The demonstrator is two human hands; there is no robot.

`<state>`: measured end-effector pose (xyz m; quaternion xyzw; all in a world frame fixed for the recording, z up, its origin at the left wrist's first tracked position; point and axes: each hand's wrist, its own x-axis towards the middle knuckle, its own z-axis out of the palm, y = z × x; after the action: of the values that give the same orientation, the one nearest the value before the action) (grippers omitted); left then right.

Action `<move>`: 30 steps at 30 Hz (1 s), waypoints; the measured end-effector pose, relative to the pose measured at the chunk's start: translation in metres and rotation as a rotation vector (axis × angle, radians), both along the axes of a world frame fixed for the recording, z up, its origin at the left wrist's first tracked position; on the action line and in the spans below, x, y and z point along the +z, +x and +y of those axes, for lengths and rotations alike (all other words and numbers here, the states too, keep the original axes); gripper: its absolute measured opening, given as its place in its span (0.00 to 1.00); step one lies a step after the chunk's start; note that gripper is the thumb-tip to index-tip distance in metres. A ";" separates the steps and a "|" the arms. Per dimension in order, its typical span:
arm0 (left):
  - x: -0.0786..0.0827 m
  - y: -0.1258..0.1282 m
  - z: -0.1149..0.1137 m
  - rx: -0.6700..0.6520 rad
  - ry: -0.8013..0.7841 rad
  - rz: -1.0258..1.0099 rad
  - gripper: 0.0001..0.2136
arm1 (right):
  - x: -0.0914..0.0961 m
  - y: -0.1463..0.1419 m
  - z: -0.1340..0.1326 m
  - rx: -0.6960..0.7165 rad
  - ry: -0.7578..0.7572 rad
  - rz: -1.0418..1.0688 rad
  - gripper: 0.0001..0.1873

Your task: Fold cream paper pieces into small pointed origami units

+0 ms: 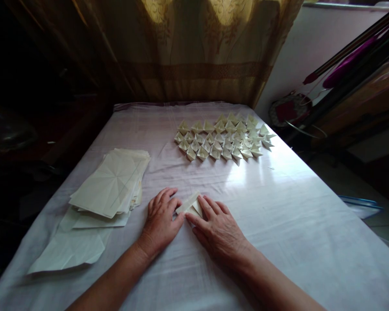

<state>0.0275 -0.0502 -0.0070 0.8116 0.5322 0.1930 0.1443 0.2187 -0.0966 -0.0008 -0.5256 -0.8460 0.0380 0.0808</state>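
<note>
On a table (pixel 298 224), left hand (pixel 162 216) and right hand (pixel 220 229), both unclenched, touch a small folded paper piece (pixel 189 204).

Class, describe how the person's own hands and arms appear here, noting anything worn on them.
The left hand and right hand are both bare: no gloves, and no rings visible. The left forearm and right forearm show no sleeve, watch or bracelet within the frame.
</note>
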 end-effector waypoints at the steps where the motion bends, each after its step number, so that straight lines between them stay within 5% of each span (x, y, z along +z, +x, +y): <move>1: 0.000 -0.001 0.000 -0.006 -0.008 0.002 0.04 | -0.001 0.001 0.000 0.005 0.001 0.002 0.19; 19: -0.006 -0.004 0.000 -0.046 0.065 -0.011 0.03 | -0.007 0.005 -0.003 0.023 0.098 0.052 0.19; 30: -0.005 -0.006 -0.005 -0.168 0.167 -0.063 0.12 | -0.001 0.005 -0.006 0.026 0.137 0.117 0.17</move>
<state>0.0219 -0.0550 -0.0125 0.8561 0.4394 0.2493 0.1086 0.2235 -0.1021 -0.0018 -0.5048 -0.8472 0.0117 0.1652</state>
